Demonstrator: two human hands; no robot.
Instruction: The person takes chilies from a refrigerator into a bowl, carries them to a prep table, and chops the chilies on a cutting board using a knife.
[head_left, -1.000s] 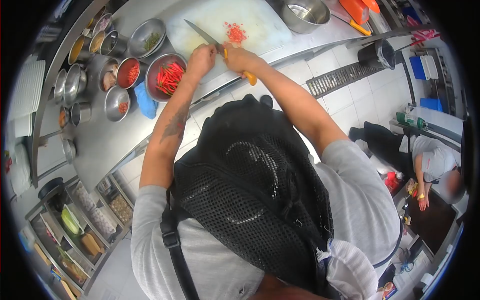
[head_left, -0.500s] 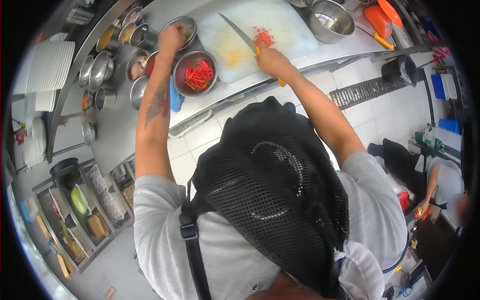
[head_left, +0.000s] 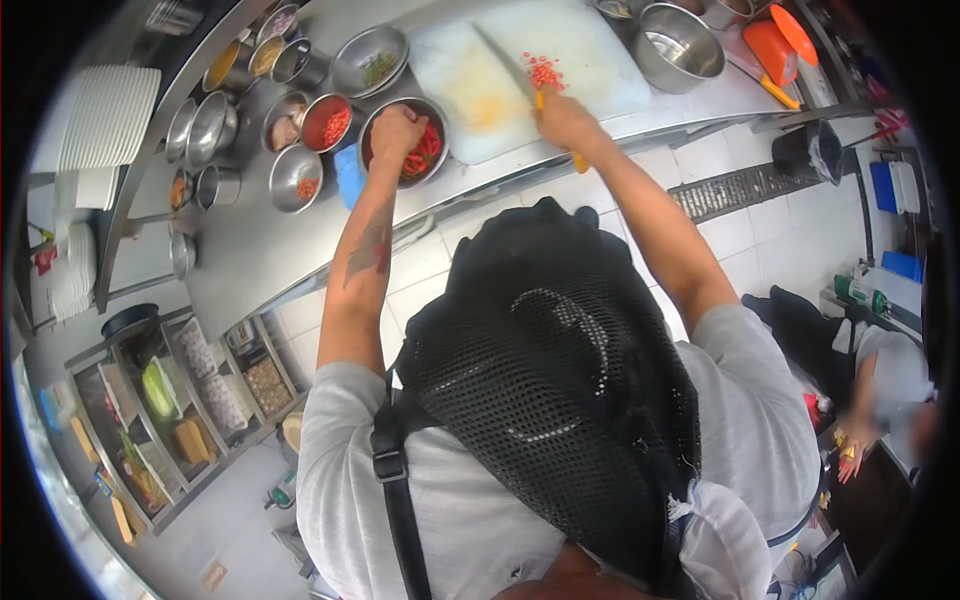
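My left hand (head_left: 397, 132) reaches into a steel bowl (head_left: 441, 165) of whole red chilies (head_left: 424, 150). Its fingers are curled downward among them, and the fingertips are hidden. In my right hand (head_left: 568, 124) is a knife (head_left: 503, 56) with a yellow handle, its blade resting over the white cutting board (head_left: 450, 75) and pointing away to the left. Chopped red chili (head_left: 543, 72) lies in a small heap on the board beside the blade. Behind the chili bowl stands another steel bowl (head_left: 345, 65) with green bits (head_left: 379, 69) in it.
Small steel bowls, one with chopped red chili (head_left: 330, 124), crowd the left of the counter (head_left: 245, 245). A steel pot (head_left: 680, 50) and an orange container (head_left: 768, 52) stand right of the board. Another person (head_left: 890, 375) works at far right.
My left hand has moved from the bowl with green bits down into the bowl of red chilies. The knife stays in my right hand over the board. The view has shifted slightly.
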